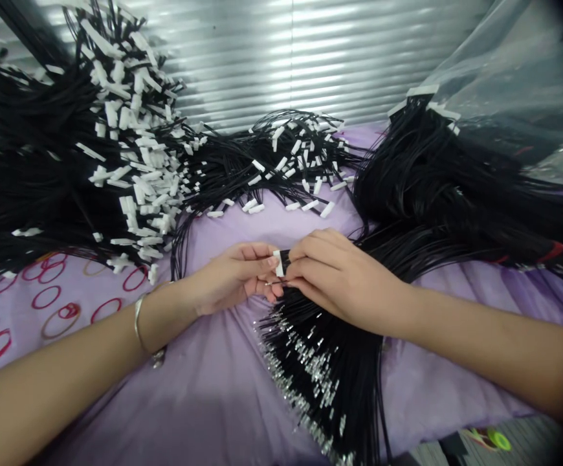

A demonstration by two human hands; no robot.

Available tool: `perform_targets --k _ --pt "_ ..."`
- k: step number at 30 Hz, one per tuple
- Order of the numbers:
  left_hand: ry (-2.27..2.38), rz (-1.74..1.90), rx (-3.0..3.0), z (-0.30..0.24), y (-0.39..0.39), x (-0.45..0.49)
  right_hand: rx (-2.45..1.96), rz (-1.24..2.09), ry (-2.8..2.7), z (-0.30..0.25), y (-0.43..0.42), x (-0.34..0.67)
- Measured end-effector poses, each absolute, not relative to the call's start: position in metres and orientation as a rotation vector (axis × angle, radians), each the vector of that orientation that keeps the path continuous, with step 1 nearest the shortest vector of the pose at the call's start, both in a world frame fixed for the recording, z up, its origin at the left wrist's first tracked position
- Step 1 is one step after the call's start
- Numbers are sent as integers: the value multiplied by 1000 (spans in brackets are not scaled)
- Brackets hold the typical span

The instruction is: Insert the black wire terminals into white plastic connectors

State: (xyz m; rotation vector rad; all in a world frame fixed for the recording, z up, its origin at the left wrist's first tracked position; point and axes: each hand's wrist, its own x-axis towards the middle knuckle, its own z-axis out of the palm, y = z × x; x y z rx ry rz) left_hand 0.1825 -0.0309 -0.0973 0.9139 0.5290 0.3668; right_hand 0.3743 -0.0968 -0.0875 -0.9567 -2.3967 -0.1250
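My left hand (248, 275) pinches a small white plastic connector (279, 264) between thumb and fingers. Black wires run from the connector toward my right hand (347, 275). Its fingers are closed on a thin black wire (280, 283), whose tip points at my left fingers just below the connector. Beneath my right hand fans out a bundle of black wires (347, 362) with bare silver metal terminals (310, 359) at their ends. My right palm and part of the wires are hidden by the back of the hand.
Black cables with white connectors (150, 175) are heaped at the left, with more at the back middle (291, 155). A thick black wire bundle (417, 175) lies at the right near clear plastic sheeting (509, 84). Rubber bands (46, 297) lie on the purple cloth (198, 388).
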Motion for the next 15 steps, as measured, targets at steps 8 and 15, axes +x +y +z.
perform_targets --k 8,15 --pt "520 326 986 -94 -33 183 -1276 110 -2090 -73 -105 375" --pt "540 284 1049 -91 -35 184 -1605 236 -2259 -68 -108 372"
